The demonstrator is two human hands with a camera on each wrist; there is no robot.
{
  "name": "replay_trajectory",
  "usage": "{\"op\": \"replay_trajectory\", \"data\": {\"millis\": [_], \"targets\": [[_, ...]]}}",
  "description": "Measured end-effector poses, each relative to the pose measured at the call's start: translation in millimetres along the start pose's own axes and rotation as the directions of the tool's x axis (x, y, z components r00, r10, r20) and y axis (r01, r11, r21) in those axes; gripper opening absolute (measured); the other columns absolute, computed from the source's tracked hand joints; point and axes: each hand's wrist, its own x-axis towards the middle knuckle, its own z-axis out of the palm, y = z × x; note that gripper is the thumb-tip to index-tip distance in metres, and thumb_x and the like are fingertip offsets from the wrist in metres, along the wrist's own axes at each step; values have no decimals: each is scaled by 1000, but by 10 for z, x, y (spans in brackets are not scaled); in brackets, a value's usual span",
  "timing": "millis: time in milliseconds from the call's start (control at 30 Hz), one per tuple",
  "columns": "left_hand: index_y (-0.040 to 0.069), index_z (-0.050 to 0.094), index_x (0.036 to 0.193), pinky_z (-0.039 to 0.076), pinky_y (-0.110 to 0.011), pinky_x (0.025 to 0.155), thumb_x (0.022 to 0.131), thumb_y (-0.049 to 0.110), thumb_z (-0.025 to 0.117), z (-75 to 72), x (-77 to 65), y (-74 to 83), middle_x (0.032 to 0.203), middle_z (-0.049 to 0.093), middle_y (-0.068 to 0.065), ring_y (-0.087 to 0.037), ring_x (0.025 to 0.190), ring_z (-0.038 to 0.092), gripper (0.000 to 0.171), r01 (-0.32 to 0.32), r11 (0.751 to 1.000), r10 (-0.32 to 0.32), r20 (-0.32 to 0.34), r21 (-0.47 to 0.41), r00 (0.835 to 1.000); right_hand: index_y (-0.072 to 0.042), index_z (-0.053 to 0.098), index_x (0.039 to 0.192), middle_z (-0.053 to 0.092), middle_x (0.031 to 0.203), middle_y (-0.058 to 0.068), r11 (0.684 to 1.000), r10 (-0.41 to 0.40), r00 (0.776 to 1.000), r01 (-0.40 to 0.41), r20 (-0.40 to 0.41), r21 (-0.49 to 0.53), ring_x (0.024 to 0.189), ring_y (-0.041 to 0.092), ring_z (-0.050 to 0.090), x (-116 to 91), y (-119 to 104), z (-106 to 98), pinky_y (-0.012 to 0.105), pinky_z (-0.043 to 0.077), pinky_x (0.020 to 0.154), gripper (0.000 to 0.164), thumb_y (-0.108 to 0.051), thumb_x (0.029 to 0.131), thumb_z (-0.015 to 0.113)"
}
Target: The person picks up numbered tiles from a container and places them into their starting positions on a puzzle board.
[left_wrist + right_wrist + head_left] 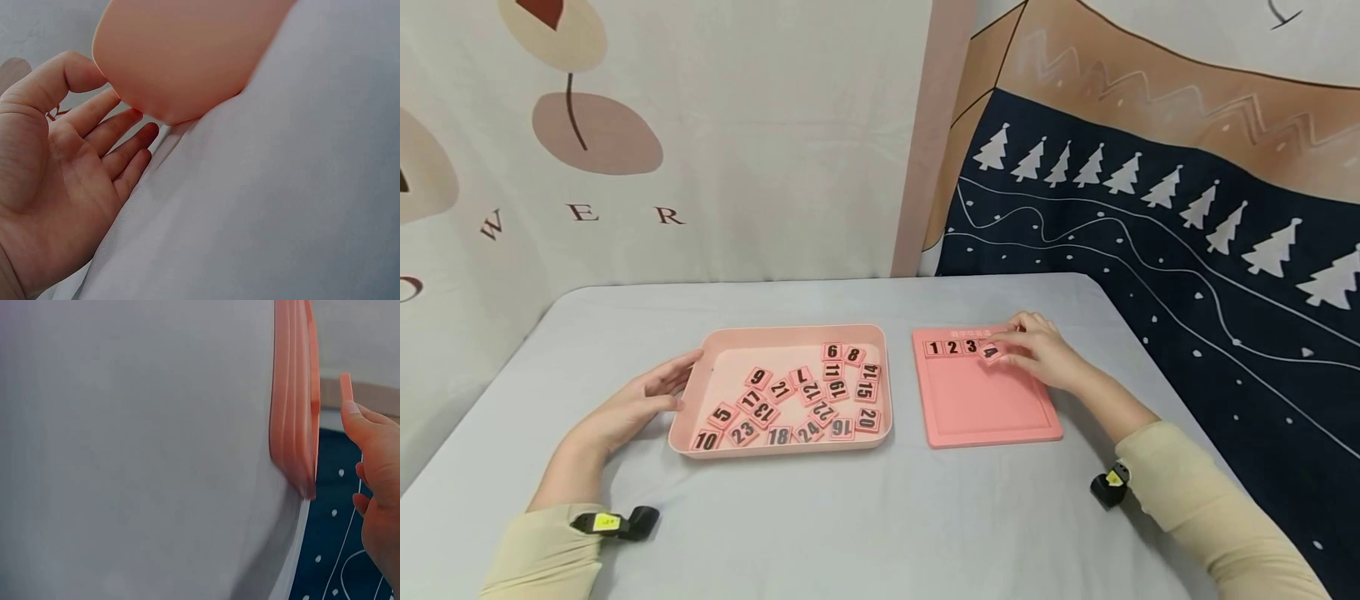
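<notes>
In the head view, a pink tray [736,360] holds several loose number tiles [792,408], lying at mixed angles. My left hand [634,407] rests at the tray's left end. In the left wrist view, the thumb and fingertips of that hand [65,165] touch the tray's outer wall [181,65], with the fingers loosely extended. My right hand [1047,357] pinches the tile marked 4 [990,353] over the top of a pink board [988,402]. Tiles 1 [933,348], 2 and 3 sit in a row there. The right wrist view shows the tile [347,387] edge-on, raised from the board [292,394].
Tray and board stand side by side on a table with a pale grey cloth [880,517], a narrow gap between them. Behind hangs a pale printed curtain [775,142]. A dark blue cloth with white trees [1150,242] hangs along the right side.
</notes>
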Motion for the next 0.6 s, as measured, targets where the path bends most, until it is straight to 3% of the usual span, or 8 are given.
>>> {"op": "replay_trajectory", "data": {"millis": [600], "targets": [[0,21,151,32,-11,96,88,-7,52,0,-6,7,155,26,-7,6,125,36,70,21,1000,-21,-10,5,1000,-8,71,114,50,101,7,1000,13,992,-13,127,-5,94,25,41,99,253,-42,44,31,82,30,-13,84,73]]}}
